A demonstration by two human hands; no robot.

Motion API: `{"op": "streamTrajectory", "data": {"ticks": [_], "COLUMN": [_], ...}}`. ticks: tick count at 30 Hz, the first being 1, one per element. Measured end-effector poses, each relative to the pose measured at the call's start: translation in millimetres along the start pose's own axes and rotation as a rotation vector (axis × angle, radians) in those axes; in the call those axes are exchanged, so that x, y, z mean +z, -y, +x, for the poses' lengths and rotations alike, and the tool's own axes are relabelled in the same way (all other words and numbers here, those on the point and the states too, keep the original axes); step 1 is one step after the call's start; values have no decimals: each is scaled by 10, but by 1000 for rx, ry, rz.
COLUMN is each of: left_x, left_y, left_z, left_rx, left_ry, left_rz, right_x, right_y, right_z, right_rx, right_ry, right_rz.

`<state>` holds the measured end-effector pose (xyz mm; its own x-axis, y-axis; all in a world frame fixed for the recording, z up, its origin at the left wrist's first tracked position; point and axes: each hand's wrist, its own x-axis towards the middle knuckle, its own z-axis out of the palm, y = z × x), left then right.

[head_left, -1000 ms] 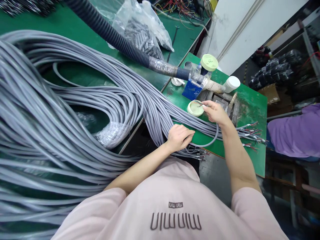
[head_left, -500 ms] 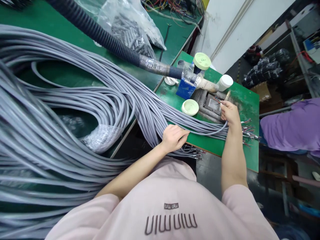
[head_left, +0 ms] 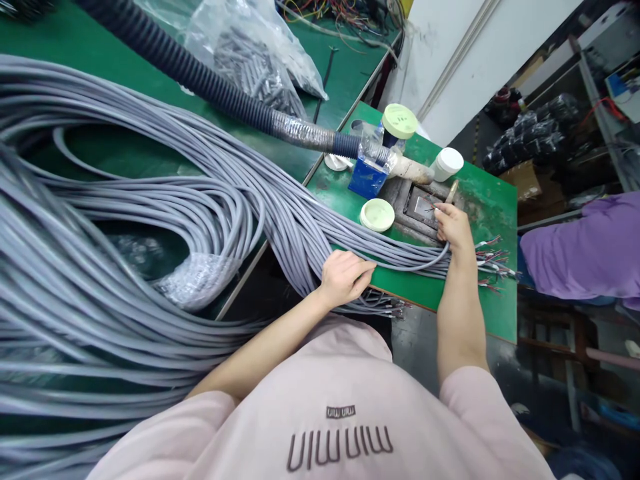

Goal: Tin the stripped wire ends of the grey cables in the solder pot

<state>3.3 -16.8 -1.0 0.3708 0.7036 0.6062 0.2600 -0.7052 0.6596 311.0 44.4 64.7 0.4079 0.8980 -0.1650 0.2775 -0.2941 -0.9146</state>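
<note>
My right hand (head_left: 454, 228) is closed on the end of a grey cable (head_left: 417, 269). The cable's thin stripped wires (head_left: 430, 206) point over the shiny silver surface of a solder pot (head_left: 421, 203). My left hand (head_left: 346, 277) is closed, its fingertips pinching the same cable further back, beside the bundle of grey cables (head_left: 320, 223). Other cable ends with coloured wires (head_left: 493, 257) fan out past my right wrist. A second group of wire ends (head_left: 395, 308) hangs at the bench's near edge, below my left hand.
A ribbed extraction hose (head_left: 225, 83) reaches to the pot, resting by a blue box (head_left: 367, 177). Around it stand an open pale-green lid (head_left: 377, 215), a lidded tub (head_left: 400, 121) and a white tub (head_left: 447, 163). A person in a purple top (head_left: 583, 247) is at the right.
My right hand has shifted slightly left and down with the cable, and its wire tips now reach lower over the pot. The left hand keeps its hold; the whole view has shifted slightly.
</note>
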Motion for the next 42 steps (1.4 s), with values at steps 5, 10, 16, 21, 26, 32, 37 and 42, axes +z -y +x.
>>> {"op": "streamTrajectory", "data": {"ticks": [5, 10, 16, 21, 26, 32, 37, 42], "left_x": [0, -2, -12, -16, -9, -8, -10, -6], "left_y": [3, -4, -37, -49, -36, -29, -25, -25], "left_z": [-3, -1, 32, 42, 26, 20, 22, 29], "left_rx": [0, 28, 115, 145, 133, 129, 132, 119], "left_ry": [22, 10, -71, -87, -71, -64, -62, -65], "left_rz": [15, 55, 73, 102, 112, 109, 83, 80], "right_x": [0, 0, 9, 13, 11, 22, 9, 66], "right_y": [-19, -43, -51, -36, -24, -6, 98, 334], "right_z": [23, 51, 69, 71, 64, 52, -107, -757], "right_rx": [-9, -27, -55, -66, -48, -28, -22, -255], "right_ry": [-4, -11, -15, -6, -1, -6, 25, 46], "right_rz": [-22, -59, -107, -119, -108, -99, -48, -117]}}
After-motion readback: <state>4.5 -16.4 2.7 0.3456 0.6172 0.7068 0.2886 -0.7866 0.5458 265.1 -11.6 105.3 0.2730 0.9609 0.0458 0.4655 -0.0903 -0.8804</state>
